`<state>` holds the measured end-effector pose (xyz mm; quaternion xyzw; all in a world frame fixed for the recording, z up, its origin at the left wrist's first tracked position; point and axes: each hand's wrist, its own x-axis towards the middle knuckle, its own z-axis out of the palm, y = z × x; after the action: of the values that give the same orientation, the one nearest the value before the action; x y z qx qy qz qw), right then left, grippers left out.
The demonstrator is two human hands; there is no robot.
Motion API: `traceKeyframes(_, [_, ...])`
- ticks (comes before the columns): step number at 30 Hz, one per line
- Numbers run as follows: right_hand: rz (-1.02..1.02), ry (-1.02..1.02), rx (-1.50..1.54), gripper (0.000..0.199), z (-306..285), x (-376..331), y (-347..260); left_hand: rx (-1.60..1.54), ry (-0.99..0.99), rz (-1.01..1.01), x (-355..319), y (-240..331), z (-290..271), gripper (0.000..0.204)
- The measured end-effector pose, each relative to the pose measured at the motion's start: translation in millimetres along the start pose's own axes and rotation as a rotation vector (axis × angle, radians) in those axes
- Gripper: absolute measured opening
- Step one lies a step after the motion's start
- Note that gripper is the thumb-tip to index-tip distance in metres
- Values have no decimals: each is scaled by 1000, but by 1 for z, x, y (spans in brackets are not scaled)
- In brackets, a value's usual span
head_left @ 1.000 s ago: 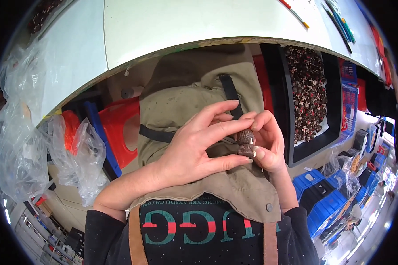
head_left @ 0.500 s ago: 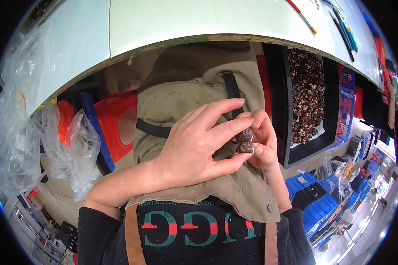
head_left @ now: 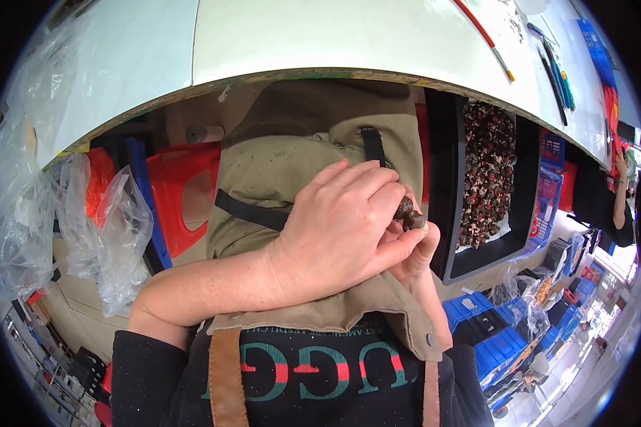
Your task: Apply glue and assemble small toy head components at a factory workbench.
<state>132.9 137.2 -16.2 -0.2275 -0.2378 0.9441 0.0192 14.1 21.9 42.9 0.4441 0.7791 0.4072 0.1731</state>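
Note:
Over my lap, my left hand (head_left: 338, 220) curls across my right hand (head_left: 417, 257), and both hold a small dark brown lumpy piece (head_left: 409, 213), figurine-like in shape. The piece shows between my left fingers and thumb, with its lower end by the right thumb tip. Most of my right fingers are hidden behind the left hand. Beneath the hands lies a khaki apron (head_left: 271, 167) with black straps.
A white table (head_left: 285, 35) curves along the far side, bearing a red-handled brush (head_left: 481, 32) and dark slim tools (head_left: 555, 75). At right, a black tray (head_left: 452, 213) holds several small brown, white and red pieces. Plastic bags (head_left: 124, 242), a red stool (head_left: 181, 188) and blue crates (head_left: 481, 327) stand around.
My left fingers have curled further over the brown piece, which now sits turned and lower-right between the hands. The view has shifted slightly.

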Motion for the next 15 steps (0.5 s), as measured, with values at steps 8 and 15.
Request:
traceKeyframes(8, [53, 91, -49, 42, -6, 2, 1, 41, -14, -46, 3, -6, 4, 38])
traceKeyframes(15, [49, 93, 21, 47, -12, 1, 4, 86, -17, -59, 5, -8, 8, 36])
